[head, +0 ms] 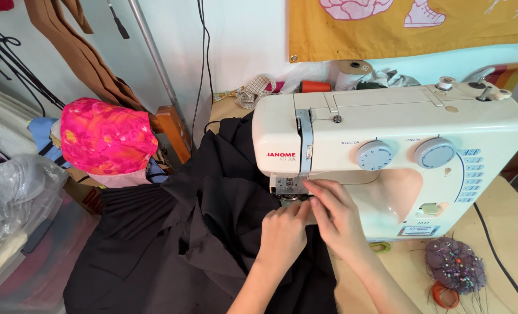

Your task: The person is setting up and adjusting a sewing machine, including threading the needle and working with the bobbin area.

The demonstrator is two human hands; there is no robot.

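A white sewing machine (pixel 387 139) stands on a wooden table (pixel 509 215). Black fabric (pixel 212 232) lies under its needle area and spills off to the left. My left hand (pixel 282 232) rests on the black fabric just below the presser foot (pixel 291 195), fingers curled and pressing the cloth. My right hand (pixel 334 218) lies next to it, fingertips reaching up to the needle area and pinching at something small there; what they pinch is hidden.
A purple pincushion (pixel 456 263) full of pins and an orange ring (pixel 445 295) lie at the table's right front. A black cable (pixel 500 261) runs beside them. Pink patterned cloth (pixel 105 136) sits at left, near plastic bags (pixel 20 186). Thread spools (pixel 352 72) stand behind the machine.
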